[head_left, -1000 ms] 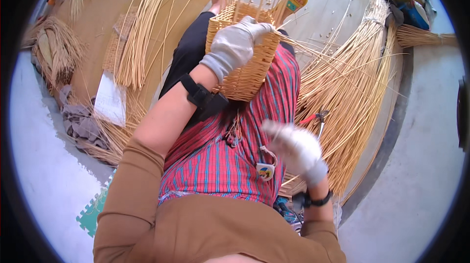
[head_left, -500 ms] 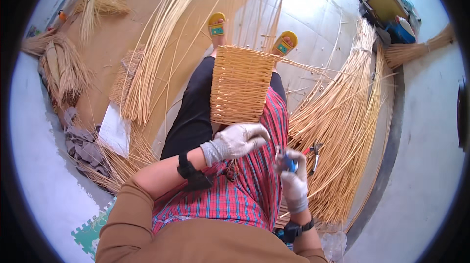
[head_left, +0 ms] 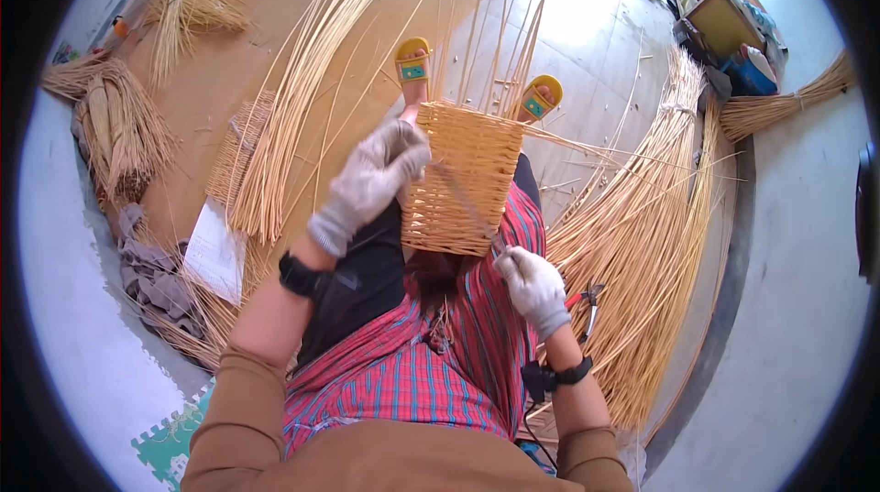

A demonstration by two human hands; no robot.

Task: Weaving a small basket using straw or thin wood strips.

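Note:
A woven wicker piece (head_left: 472, 153) rests across my knees, with long loose stakes (head_left: 500, 34) running out beyond its far edge. My left hand (head_left: 376, 176), in a pale work glove, is closed at its far left corner. My right hand (head_left: 533, 289), gloved too, is closed just off its near right corner. Between the two hands stretches a thin grey strip (head_left: 463, 197), slanting over the weave and blurred; it looks like a tape measure's blade. The blue case seen earlier is hidden now.
Red-handled cutters (head_left: 587, 300) lie by a large bundle of wicker rods (head_left: 632, 281) on my right. To the left are more rods (head_left: 293, 116), another woven panel (head_left: 240, 148), a white sheet (head_left: 215, 254) and a grey cloth (head_left: 160, 272). A cluttered box (head_left: 724, 25) stands far right.
My left hand has moved forward and left to the wicker's far corner. My right hand has turned and come slightly forward and left. The grey strip now spans between them.

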